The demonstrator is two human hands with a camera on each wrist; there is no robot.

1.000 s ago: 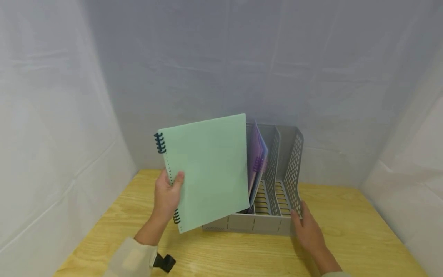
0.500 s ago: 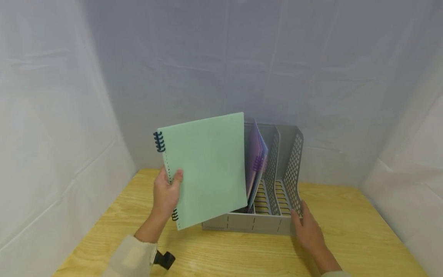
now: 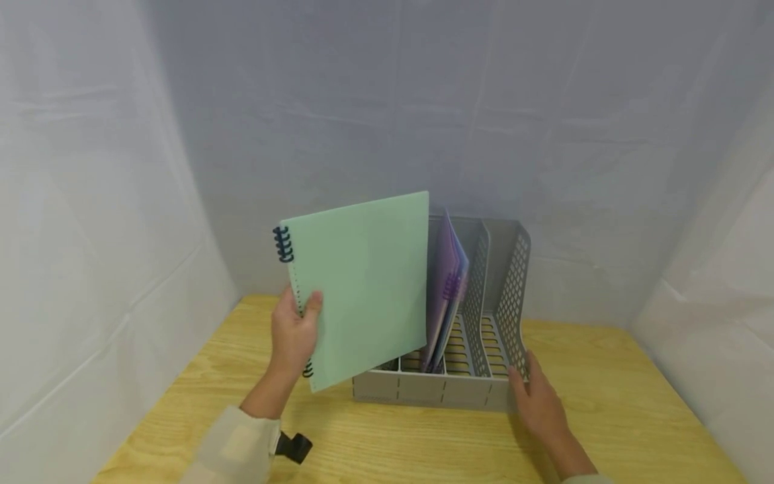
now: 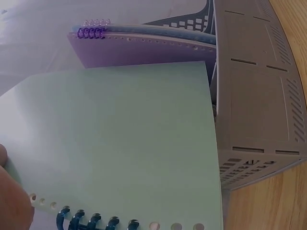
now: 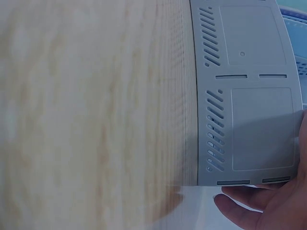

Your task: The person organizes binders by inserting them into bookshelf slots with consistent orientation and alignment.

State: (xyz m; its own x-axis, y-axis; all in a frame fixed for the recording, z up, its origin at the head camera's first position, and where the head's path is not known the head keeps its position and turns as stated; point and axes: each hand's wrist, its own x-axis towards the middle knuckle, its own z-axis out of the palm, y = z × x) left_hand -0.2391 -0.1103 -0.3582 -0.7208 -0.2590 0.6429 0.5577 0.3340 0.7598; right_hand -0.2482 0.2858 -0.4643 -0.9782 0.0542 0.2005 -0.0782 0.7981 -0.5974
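My left hand grips a light green spiral notebook by its ring-bound left edge, thumb on the cover. The notebook is tilted, in front of the left part of a grey file rack, and hides that part. In the left wrist view, its dark blue rings show near the thumb. Purple and bluish spiral notebooks lean together in a middle compartment. My right hand holds the rack's front right corner, thumb at the front rim; the right wrist view shows fingers curled at its end.
The rack's slotted floor shows in the right-hand compartments, between mesh dividers. It stands on a wooden table. White sheeting walls in the sides and back. A black device is at the left wrist.
The green notebook has risen slightly with my left hand, and its lower right corner has lifted, baring more of the rack floor. The rack and my right hand stay in place.
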